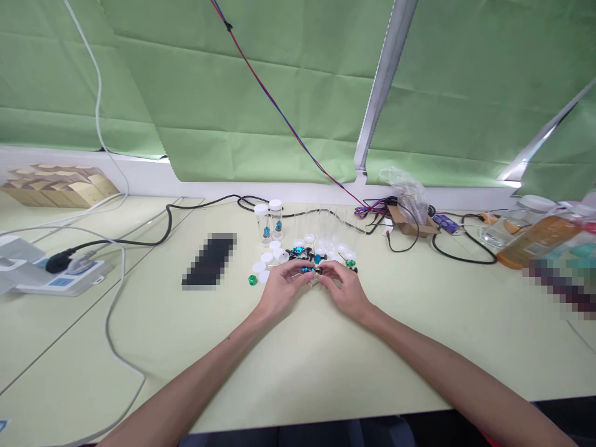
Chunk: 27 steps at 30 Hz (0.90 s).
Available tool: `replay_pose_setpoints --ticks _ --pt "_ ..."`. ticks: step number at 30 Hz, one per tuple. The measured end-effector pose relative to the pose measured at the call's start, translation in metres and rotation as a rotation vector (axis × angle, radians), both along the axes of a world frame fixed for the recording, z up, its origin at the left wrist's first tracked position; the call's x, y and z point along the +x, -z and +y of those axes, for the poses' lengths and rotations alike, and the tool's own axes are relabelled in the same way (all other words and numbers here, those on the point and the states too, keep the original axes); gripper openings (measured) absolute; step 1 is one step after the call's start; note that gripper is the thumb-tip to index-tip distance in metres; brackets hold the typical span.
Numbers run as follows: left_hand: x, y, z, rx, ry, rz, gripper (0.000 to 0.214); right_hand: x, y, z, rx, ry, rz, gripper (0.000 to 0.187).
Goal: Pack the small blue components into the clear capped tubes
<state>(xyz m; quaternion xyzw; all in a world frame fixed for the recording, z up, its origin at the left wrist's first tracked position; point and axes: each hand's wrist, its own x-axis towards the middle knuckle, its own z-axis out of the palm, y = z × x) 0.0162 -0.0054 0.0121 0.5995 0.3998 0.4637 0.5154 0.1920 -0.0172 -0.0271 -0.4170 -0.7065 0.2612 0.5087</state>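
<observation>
My left hand (280, 285) and my right hand (343, 287) meet at the middle of the pale green table (298, 360), fingers pinched together. Between the fingertips sits a small blue part (306, 269) that both hands pinch. Just beyond lies a scatter of small blue, black and green parts (307, 253) and several white caps (267, 257). Two capped clear vials (269, 222) with blue parts inside stand upright behind them. Several empty clear vials (321, 220) stand to their right. A green cap (252, 280) lies left of my left hand.
A dark blurred object (210, 261) lies left of the parts. A power strip (60, 276) with black and white cables sits at far left. Tangled wires and a small cardboard box (410, 225) lie at the back right. An orange bottle (535, 242) lies at far right.
</observation>
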Motion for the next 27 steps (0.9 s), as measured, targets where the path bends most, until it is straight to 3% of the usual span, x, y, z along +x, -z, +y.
replay_pose_setpoints --ticks 12,18,27 --pt "-0.0006 0.0049 0.0014 0.006 0.023 0.003 0.03 -0.0016 -0.0079 -0.0017 -0.048 -0.018 -0.055 0.021" --pt "0.0003 0.0048 0.0024 -0.024 -0.007 -0.026 0.033 -0.002 -0.0041 -0.0004 -0.075 -0.019 0.014 0.02" --pt "0.0005 0.0045 0.0041 -0.047 -0.025 -0.071 0.032 -0.0017 -0.0055 -0.0004 -0.017 -0.018 0.029 0.02"
